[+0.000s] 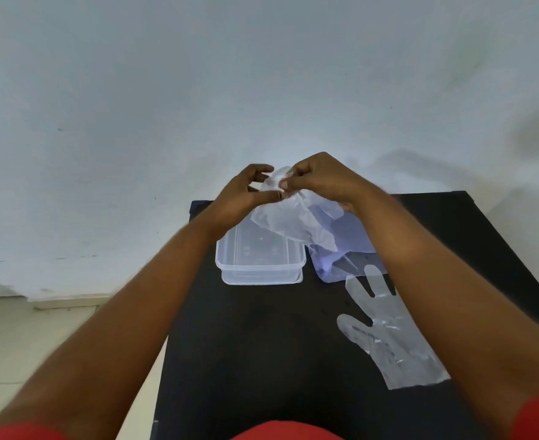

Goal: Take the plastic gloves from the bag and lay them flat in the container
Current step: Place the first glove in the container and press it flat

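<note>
Both hands raised together above the far end of the black table (262, 344). Left hand (242, 193) and right hand (319, 181) pinch the top edge of a crumpled clear plastic glove (290, 223), thumbs and fingertips closed on the film, almost touching each other. The glove hangs down from the pinch, wrinkled, its lower part over the far right corner of the clear plastic container (260, 265). Whether it touches the container rim, cannot tell.

Container sits on the table, open, rectangular, translucent; it looks like two nested tubs or a tub on its lid, unclear which. Nothing plainly visible lying inside.

Just right of the container: pale bluish plastic bag (341, 262), flattened and partly under the right forearm.

A second clear glove (385, 331) lies flat on the table, near side right, fingers spread and pointing away, cuff toward the person. Apart from the container, close to the bag's near edge.

Red sleeves at the bottom edge. Pale wall behind the table, tiled floor to the left.
</note>
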